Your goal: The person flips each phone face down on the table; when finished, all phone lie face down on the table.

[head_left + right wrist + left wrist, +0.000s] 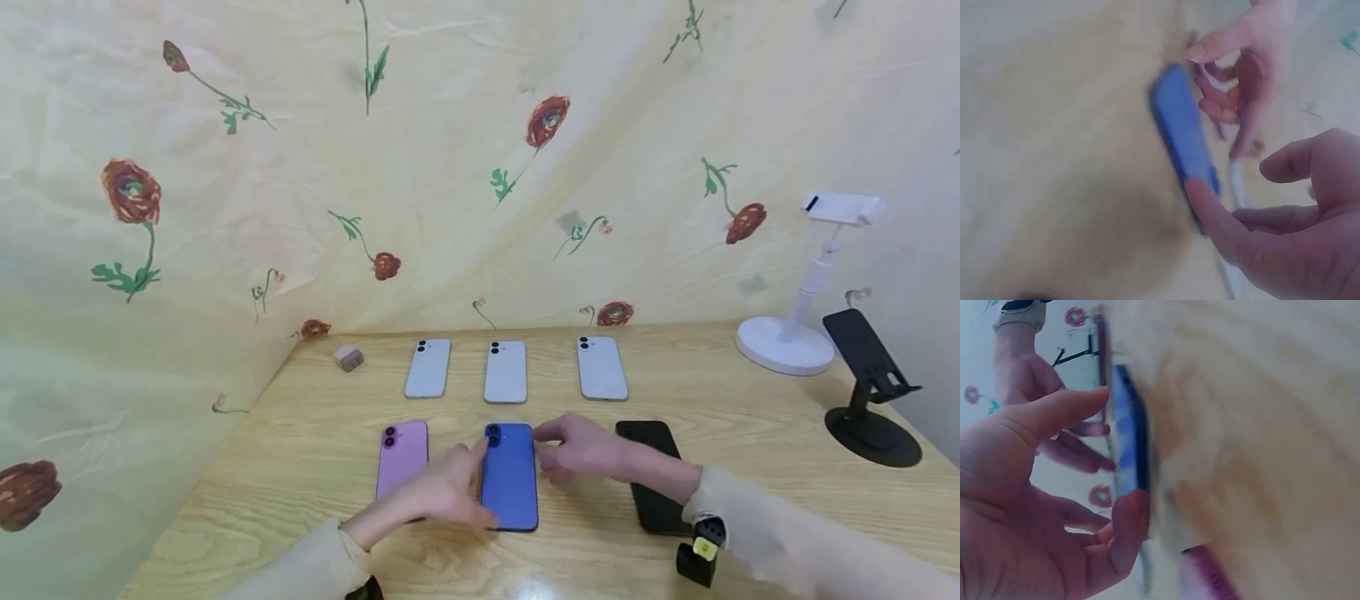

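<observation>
A blue smartphone (pixel 510 483) lies back up on the table, camera lenses at its far left corner. Along its left edge is my left hand (pixel 450 487), thumb and fingers spread apart and overlapping the edge. My right hand (pixel 581 450) is at the far right corner, index finger extended to the phone's edge. In the left wrist view, fingertips sit right at the side of the blue phone (pixel 1129 431). From the right wrist, one finger overlaps an end of the blue phone (pixel 1182 125). A purple smartphone (pixel 402 454) lies partly behind my left forearm, a black smartphone (pixel 660 500) partly under my right.
Three white smartphones (pixel 506 371) lie in a row farther back. A small pinkish cube-shaped item (pixel 348 358) sits at the back left. At the right stand a white phone stand (pixel 785 343) and a black phone stand (pixel 870 437). Flowered cloth (pixel 450 167) hangs behind the wooden table (pixel 300 467).
</observation>
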Action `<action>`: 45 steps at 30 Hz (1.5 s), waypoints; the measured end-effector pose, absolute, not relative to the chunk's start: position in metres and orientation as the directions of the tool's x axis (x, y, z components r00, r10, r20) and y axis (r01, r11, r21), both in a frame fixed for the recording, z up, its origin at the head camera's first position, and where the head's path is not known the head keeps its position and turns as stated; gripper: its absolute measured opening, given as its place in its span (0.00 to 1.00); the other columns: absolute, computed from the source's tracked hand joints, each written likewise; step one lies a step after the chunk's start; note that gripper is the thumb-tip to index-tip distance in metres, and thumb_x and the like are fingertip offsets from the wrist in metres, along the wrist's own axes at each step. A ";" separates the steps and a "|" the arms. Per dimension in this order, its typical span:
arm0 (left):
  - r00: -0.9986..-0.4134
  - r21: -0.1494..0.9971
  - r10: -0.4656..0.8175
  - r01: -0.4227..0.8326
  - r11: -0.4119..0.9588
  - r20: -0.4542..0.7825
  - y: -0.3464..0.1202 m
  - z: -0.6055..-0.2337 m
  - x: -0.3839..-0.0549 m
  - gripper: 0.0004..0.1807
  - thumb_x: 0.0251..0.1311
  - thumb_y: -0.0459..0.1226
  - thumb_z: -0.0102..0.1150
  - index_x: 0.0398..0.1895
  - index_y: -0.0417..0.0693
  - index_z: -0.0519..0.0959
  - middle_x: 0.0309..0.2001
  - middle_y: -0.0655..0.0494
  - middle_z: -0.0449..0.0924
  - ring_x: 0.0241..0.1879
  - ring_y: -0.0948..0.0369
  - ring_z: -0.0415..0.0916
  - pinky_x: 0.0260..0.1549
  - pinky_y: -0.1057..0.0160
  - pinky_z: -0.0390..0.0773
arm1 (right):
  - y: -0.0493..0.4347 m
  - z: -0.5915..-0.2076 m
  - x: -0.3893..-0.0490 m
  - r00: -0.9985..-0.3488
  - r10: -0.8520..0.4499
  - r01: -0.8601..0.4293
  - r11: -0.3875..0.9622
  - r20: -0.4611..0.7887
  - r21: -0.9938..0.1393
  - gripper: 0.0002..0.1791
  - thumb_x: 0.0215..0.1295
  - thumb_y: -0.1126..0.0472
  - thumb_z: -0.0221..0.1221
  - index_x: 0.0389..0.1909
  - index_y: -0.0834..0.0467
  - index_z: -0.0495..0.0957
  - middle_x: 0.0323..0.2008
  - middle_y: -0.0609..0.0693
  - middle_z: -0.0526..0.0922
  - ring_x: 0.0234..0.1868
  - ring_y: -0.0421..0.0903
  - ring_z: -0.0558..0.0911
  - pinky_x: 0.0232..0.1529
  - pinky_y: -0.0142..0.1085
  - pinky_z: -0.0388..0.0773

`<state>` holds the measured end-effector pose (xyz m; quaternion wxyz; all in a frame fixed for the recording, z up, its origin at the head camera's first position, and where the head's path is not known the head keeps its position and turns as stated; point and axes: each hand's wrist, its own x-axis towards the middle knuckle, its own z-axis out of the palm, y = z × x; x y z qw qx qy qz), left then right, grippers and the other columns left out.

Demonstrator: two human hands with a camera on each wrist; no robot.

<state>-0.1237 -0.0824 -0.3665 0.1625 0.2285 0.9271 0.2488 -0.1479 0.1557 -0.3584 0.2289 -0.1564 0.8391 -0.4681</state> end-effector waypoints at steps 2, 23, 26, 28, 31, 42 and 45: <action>-0.853 0.523 0.504 0.369 0.768 -0.137 -0.081 -0.360 -0.126 0.51 0.48 0.47 0.77 0.72 0.33 0.64 0.35 0.54 0.75 0.29 0.63 0.73 0.27 0.64 0.74 | 0.166 -0.351 -0.152 -0.845 -0.483 -0.026 0.466 -0.229 -0.885 0.23 0.70 0.66 0.55 0.61 0.75 0.71 0.52 0.66 0.79 0.42 0.55 0.84 0.37 0.45 0.83; -0.834 0.415 0.551 0.506 0.756 0.013 0.049 -0.384 -0.113 0.44 0.49 0.55 0.74 0.69 0.52 0.68 0.53 0.58 0.73 0.43 0.65 0.75 0.35 0.67 0.76 | 0.299 -0.347 -0.141 -0.946 -0.216 0.058 0.618 -0.240 -0.784 0.27 0.75 0.64 0.46 0.61 0.85 0.56 0.57 0.81 0.65 0.56 0.71 0.72 0.42 0.49 0.82; -0.822 0.429 0.568 0.521 0.738 0.019 0.060 -0.386 -0.112 0.48 0.49 0.56 0.75 0.71 0.52 0.65 0.56 0.58 0.71 0.49 0.65 0.73 0.40 0.68 0.76 | 0.309 -0.351 -0.138 -0.939 -0.183 0.130 0.597 -0.292 -0.792 0.28 0.74 0.64 0.46 0.61 0.85 0.55 0.56 0.79 0.67 0.54 0.68 0.73 0.41 0.49 0.82; -0.819 0.434 0.574 0.527 0.731 0.027 0.067 -0.387 -0.112 0.49 0.49 0.56 0.75 0.72 0.52 0.64 0.57 0.57 0.70 0.51 0.65 0.71 0.42 0.69 0.75 | 0.312 -0.353 -0.138 -0.928 -0.172 0.180 0.573 -0.332 -0.800 0.29 0.74 0.63 0.46 0.62 0.84 0.54 0.53 0.76 0.68 0.51 0.64 0.74 0.42 0.49 0.82; -0.822 0.444 0.568 0.522 0.728 0.037 0.077 -0.390 -0.110 0.50 0.47 0.56 0.76 0.72 0.51 0.63 0.58 0.56 0.67 0.54 0.65 0.69 0.44 0.71 0.73 | 0.312 -0.356 -0.137 -0.916 -0.171 0.224 0.533 -0.363 -0.816 0.29 0.74 0.62 0.47 0.62 0.83 0.54 0.52 0.72 0.69 0.49 0.59 0.73 0.42 0.49 0.82; -0.842 0.452 0.539 0.489 0.746 0.021 0.094 -0.397 -0.110 0.57 0.40 0.55 0.80 0.74 0.52 0.60 0.61 0.52 0.62 0.60 0.61 0.63 0.45 0.71 0.73 | 0.304 -0.363 -0.139 -0.902 -0.178 0.266 0.490 -0.394 -0.830 0.31 0.73 0.62 0.46 0.64 0.84 0.52 0.61 0.81 0.59 0.56 0.67 0.71 0.44 0.52 0.81; -0.837 0.428 0.547 0.500 0.753 0.014 0.095 -0.398 -0.111 0.58 0.41 0.56 0.80 0.75 0.52 0.59 0.64 0.51 0.61 0.62 0.60 0.61 0.47 0.70 0.72 | 0.304 -0.364 -0.139 -0.900 -0.178 0.273 0.481 -0.398 -0.833 0.32 0.72 0.62 0.46 0.65 0.83 0.51 0.60 0.80 0.60 0.55 0.66 0.71 0.44 0.52 0.81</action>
